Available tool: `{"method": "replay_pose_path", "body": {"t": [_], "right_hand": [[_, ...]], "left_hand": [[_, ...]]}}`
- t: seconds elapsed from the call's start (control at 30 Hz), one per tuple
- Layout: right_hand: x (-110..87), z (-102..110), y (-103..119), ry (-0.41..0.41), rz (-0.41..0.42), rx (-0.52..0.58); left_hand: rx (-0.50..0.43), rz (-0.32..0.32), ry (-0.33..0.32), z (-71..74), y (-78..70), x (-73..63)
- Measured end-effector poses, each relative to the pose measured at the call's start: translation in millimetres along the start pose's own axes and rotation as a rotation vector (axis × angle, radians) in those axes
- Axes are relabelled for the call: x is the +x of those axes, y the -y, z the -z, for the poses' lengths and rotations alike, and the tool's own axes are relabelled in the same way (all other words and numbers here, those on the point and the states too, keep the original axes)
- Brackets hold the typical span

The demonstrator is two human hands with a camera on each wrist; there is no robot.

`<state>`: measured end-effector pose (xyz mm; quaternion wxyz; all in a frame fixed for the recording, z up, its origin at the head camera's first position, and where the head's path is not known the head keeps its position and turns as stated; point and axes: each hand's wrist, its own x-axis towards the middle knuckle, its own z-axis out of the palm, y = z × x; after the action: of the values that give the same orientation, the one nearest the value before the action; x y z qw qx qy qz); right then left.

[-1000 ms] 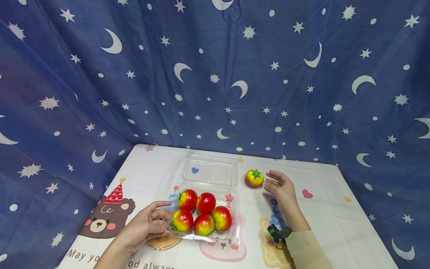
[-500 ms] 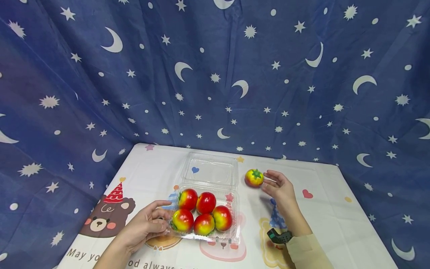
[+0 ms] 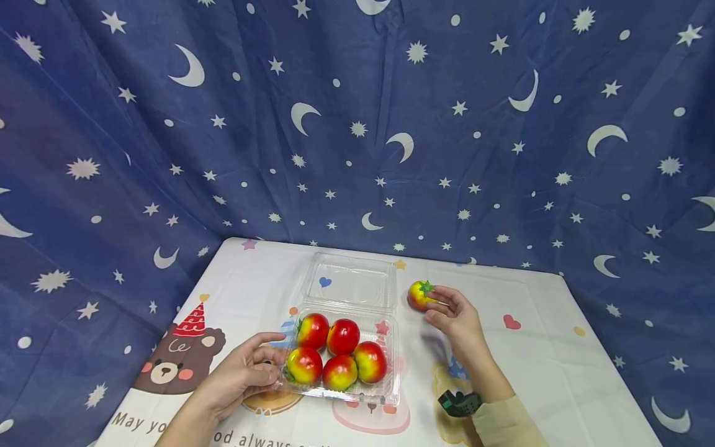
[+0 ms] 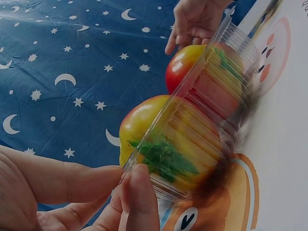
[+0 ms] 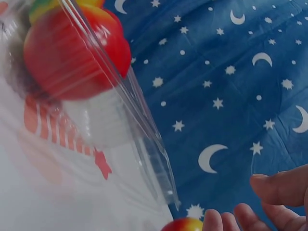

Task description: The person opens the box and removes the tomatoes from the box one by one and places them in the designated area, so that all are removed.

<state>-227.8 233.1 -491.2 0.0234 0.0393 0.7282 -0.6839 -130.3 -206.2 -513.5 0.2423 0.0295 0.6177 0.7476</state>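
My left hand (image 3: 241,374) pinches the left rim of a clear plastic clamshell box (image 3: 389,392) between thumb and finger, seen close in the left wrist view. Several glossy red-and-yellow fruits (image 3: 339,373) with green leafy tops sit in its base. One more such fruit (image 3: 420,297) stands on the table to the right of the box, leafy top up. My right hand (image 3: 458,316) is at that fruit's right side, its fingertips overlapping it in the head view. In the right wrist view the thumb and fingers of the right hand (image 5: 269,207) are spread apart beside the fruit (image 5: 185,225).
The clear lid (image 3: 350,282) lies folded back behind the box. A white cloth (image 3: 530,347) with printed cartoons covers the table. A blue curtain (image 3: 335,124) with moons and stars hangs behind it. A black strap device (image 3: 459,403) is on the right wrist.
My right hand has moved left, from beside the lone fruit to overlapping its right side. The left hand and the box have stayed put.
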Motion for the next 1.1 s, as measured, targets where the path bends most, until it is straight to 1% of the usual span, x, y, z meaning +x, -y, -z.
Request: {"method": "replay_pose_path", "body": {"t": [0.23,0.43,0.53,0.73,0.93,1.1], "right_hand": [[-7.2,-9.4,0.9,0.045,0.017,-0.015],[-13.4,-17.7,2.1,0.102,0.035,-0.001],[-16.0,-21.9,1.9,0.108,0.042,-0.012],[-20.1,-28.4,1.5,0.137,0.087,-0.045],[-25.4,-33.1,3.1,0.196,0.128,-0.058],[-27.5,-36.2,2.1,0.248,0.164,-0.111]], "left_hand": [[-0.003,-0.001,0.001,-0.5,-0.9,0.0],[-0.005,0.005,-0.006,-1.4,-1.8,-0.3],[-0.003,0.003,-0.007,-1.5,-1.7,-0.2],[0.004,0.001,-0.012,-1.4,-1.2,-0.7],[0.0,0.001,-0.01,-1.6,-1.1,-1.0],[0.007,0.002,-0.015,-2.1,-1.6,-1.2]]}}
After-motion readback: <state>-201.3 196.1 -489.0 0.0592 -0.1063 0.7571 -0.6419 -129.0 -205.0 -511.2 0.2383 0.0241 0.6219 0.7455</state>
